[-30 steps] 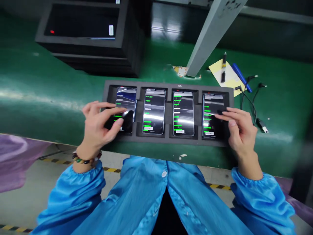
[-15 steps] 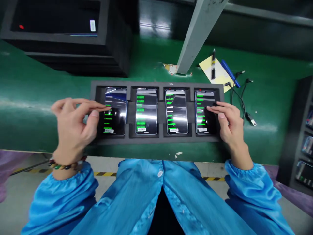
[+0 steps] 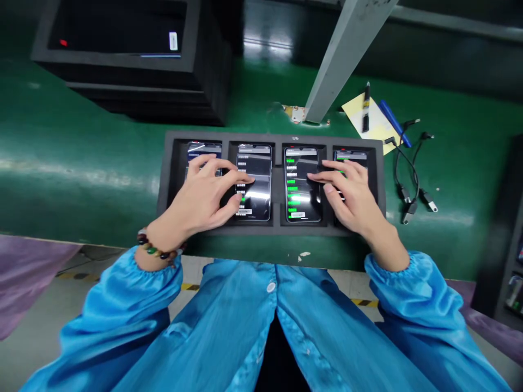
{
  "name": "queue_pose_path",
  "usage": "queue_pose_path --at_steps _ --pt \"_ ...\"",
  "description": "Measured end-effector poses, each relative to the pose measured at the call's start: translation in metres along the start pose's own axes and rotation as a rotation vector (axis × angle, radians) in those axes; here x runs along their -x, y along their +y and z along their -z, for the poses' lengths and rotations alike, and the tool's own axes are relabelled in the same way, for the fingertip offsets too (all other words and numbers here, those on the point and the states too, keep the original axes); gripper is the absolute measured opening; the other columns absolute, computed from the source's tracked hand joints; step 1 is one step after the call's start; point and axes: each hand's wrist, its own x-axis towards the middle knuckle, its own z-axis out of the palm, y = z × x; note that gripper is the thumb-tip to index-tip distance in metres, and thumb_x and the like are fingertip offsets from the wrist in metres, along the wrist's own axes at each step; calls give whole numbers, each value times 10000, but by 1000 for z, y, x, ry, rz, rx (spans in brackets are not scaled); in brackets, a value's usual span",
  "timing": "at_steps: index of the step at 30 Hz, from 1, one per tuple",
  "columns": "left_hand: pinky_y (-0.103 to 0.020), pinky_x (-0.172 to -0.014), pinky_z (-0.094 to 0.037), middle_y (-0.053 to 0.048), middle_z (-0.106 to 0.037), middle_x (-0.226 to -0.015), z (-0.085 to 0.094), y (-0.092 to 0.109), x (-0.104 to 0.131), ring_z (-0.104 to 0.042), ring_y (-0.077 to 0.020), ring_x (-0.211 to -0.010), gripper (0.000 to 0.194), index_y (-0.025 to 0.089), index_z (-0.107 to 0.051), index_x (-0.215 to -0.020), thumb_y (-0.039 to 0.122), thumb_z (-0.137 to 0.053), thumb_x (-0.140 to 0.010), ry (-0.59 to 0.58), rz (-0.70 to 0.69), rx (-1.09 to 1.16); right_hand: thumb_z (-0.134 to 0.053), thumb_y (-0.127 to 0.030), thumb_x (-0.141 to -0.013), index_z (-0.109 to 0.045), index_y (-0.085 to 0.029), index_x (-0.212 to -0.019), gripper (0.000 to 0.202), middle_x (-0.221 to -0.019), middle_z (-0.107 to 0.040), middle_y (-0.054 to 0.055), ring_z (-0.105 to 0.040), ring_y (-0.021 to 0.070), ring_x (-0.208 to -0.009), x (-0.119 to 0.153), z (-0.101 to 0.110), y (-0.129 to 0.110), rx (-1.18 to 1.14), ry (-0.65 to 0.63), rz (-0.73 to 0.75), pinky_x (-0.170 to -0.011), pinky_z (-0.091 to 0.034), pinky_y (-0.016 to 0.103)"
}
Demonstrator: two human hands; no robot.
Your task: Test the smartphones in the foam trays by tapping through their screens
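Several smartphones lie face up, screens lit, in the compartments of a dark foam tray (image 3: 229,230). My left hand (image 3: 204,193) reaches across the leftmost phone (image 3: 206,148), which it mostly covers, and its index fingertip is at the screen of the second phone (image 3: 259,198). My right hand (image 3: 349,190) has its index fingertip at the right side of the third phone (image 3: 303,201). Beneath that hand, the rightmost phone (image 3: 354,157) is partly hidden. Both hands have their fingers apart and hold nothing. Rows of green and white text show on the screens.
A stack of dark foam trays (image 3: 196,65) stands at the back left. A grey post (image 3: 335,60) rises behind the tray. To the right lie a pen (image 3: 366,109), yellow paper (image 3: 378,128), a blue tool (image 3: 394,122) and black cables (image 3: 412,174). Another dark rack (image 3: 500,234) is at far right.
My left hand has moved right from the leftmost phone to the second. My right hand has moved left from the rightmost phone to the third. Some text on the second screen turned from green to white.
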Motion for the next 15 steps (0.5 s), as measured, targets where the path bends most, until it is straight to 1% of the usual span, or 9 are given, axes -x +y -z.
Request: queue_pose_path --at_steps 2,4,5,7,9,12,13,15 --pt "-617 -1259 -328 -120 -748 -1276 -1 -3 -1 -625 -351 -1336 443 248 -717 -1389 416 -468 -1064 4 8 -6 -450 -346 -1151 -736 -309 -1355 353 -1383 -793 47 -631 311 -1471 14 10 8 -7 110 -54 -1277 -391 603" --pt "-621 -1249 -343 -124 -750 -1275 -1 -5 -1 -628 -356 -1330 445 240 -718 -1382 422 -465 -1064 9 12 -4 -466 -366 -1146 -778 -313 -1288 347 -1303 -819 52 -670 323 -1419 35 21 17 -9 246 -128 -1248 -431 610" --pt "-626 -1244 -348 -128 -751 -1274 -1 -5 -1 -631 -357 -1326 445 237 -720 -1378 420 -464 -1063 14 12 -2 -471 -375 -1144 -798 -316 -1243 346 -1253 -830 51 -687 328 -1393 45 26 22 -8 289 -161 -1237 -443 616" --pt "-644 -1237 -356 -137 -749 -1270 -2 0 -3 -634 -362 -1321 447 233 -720 -1378 413 -468 -1058 32 -2 2 -474 -397 -1143 -819 -320 -1182 356 -1192 -842 46 -708 333 -1360 62 31 29 -3 303 -215 -1221 -456 624" --pt "-652 -1238 -367 -142 -749 -1255 -6 12 -12 -637 -362 -1326 451 231 -717 -1388 405 -472 -1053 40 -54 18 -459 -422 -1147 -815 -316 -1206 376 -1221 -839 49 -697 333 -1381 71 31 35 17 268 -253 -1224 -455 627" --pt "-645 -1260 -381 -150 -765 -1216 -16 36 -34 -637 -358 -1333 464 194 -700 -1408 387 -471 -1053 -16 -184 39 -427 -454 -1154 -783 -309 -1301 412 -1314 -815 62 -650 326 -1450 69 27 40 67 264 -278 -1260 -428 623" --pt "-646 -1267 -382 -156 -771 -1198 -20 42 -42 -637 -361 -1330 468 172 -693 -1410 374 -470 -1052 -35 -212 37 -418 -461 -1155 -776 -308 -1315 421 -1332 -809 65 -639 324 -1462 67 25 41 76 269 -279 -1267 -423 620" --pt "-659 -1281 -371 -168 -778 -1178 -26 50 -57 -627 -374 -1331 473 142 -677 -1416 355 -471 -1047 -48 -223 25 -409 -466 -1157 -770 -307 -1324 429 -1344 -802 67 -634 322 -1466 63 23 43 77 277 -277 -1268 -427 614"
